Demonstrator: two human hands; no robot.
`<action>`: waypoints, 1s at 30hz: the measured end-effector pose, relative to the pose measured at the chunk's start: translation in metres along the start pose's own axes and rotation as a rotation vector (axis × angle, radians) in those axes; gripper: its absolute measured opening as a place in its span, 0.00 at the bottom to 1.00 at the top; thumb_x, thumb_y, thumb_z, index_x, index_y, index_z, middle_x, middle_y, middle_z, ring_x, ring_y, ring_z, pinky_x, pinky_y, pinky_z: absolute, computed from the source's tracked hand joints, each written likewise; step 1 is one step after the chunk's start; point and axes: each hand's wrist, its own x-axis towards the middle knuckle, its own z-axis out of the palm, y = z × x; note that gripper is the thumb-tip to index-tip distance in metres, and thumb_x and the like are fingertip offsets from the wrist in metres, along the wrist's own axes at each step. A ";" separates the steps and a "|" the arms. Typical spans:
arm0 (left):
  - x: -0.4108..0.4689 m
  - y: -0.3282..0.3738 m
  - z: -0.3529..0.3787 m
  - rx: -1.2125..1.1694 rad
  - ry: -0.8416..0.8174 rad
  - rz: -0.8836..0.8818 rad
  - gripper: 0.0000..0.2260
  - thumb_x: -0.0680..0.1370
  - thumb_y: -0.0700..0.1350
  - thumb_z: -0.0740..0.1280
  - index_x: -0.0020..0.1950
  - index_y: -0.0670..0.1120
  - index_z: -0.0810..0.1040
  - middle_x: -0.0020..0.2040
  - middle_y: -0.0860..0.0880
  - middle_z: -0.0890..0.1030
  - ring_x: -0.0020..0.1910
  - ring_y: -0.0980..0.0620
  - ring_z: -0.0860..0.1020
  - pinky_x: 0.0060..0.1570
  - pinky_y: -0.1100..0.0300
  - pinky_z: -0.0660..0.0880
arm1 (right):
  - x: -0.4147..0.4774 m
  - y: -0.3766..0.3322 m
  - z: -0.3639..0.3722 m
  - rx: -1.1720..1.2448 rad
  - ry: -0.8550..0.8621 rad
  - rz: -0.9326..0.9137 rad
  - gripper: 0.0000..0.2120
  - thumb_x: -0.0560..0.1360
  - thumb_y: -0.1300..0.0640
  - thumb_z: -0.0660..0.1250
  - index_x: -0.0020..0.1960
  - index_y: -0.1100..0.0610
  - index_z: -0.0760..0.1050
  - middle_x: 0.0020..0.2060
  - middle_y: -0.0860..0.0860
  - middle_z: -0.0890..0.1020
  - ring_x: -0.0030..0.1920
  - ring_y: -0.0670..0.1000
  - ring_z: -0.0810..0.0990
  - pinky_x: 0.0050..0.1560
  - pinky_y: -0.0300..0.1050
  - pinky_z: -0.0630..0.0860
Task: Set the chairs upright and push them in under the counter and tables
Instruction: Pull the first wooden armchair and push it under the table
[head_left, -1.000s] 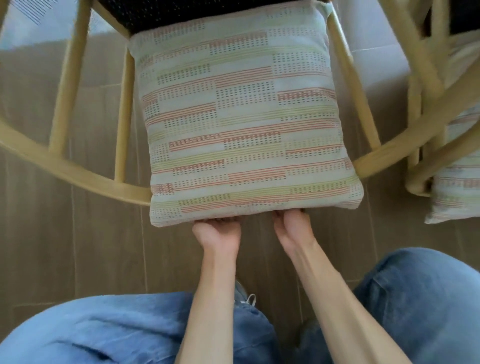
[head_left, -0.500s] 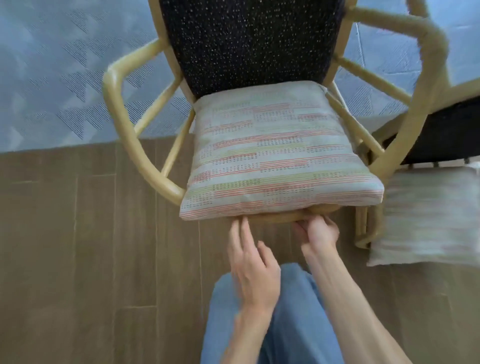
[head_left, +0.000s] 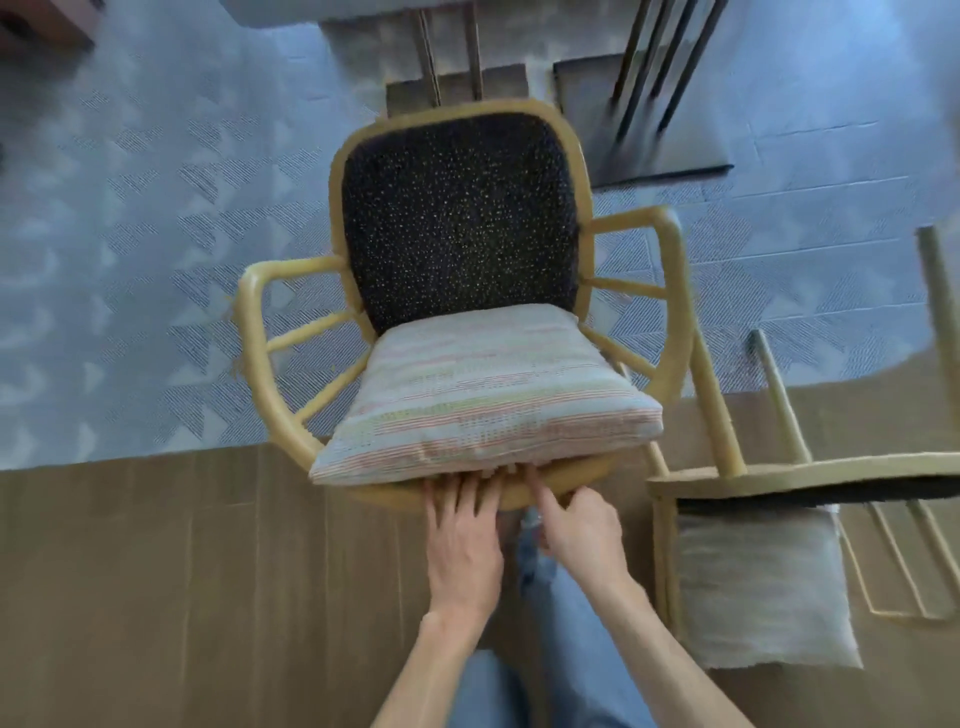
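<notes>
Where fingers (head_left: 470, 499) press: chair (head_left: 457, 244) edge

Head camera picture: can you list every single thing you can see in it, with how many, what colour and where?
upright chair: one, yellow wood with dark speckled back, centre, standing on rug edge
seat cushion: one, pale with pink and green stripes, on that chair's seat
tipped chair: one, yellow wood, on the floor at right, legs pointing up
second cushion: one, pale striped, blurred, with the tipped chair
table base: one, dark metal, top right
rug: one, blue-grey patterned, upper half
wood floor: brown planks, lower half
jeans: blue, bottom centre
left hand: flat on the seat's front edge
right hand: fingers at the same edge
</notes>
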 end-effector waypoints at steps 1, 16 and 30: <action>0.006 0.000 -0.010 -0.012 -0.022 0.007 0.28 0.67 0.38 0.72 0.67 0.50 0.77 0.62 0.50 0.80 0.64 0.46 0.76 0.69 0.39 0.65 | -0.003 -0.006 -0.009 -0.291 0.091 -0.093 0.24 0.76 0.36 0.59 0.39 0.57 0.75 0.39 0.55 0.83 0.42 0.58 0.82 0.39 0.47 0.75; 0.113 -0.024 -0.077 -0.061 0.043 0.002 0.22 0.66 0.49 0.78 0.59 0.53 0.79 0.56 0.51 0.81 0.60 0.47 0.77 0.66 0.35 0.64 | 0.035 -0.141 -0.042 -0.827 0.098 -0.803 0.23 0.55 0.63 0.79 0.50 0.57 0.82 0.44 0.51 0.85 0.45 0.55 0.83 0.53 0.48 0.79; 0.237 -0.040 -0.139 -0.001 0.080 0.124 0.16 0.73 0.53 0.72 0.59 0.53 0.77 0.49 0.53 0.81 0.51 0.47 0.78 0.63 0.38 0.68 | 0.088 -0.242 -0.080 -0.850 0.154 -0.887 0.18 0.72 0.63 0.64 0.62 0.57 0.75 0.58 0.52 0.79 0.61 0.56 0.74 0.71 0.47 0.61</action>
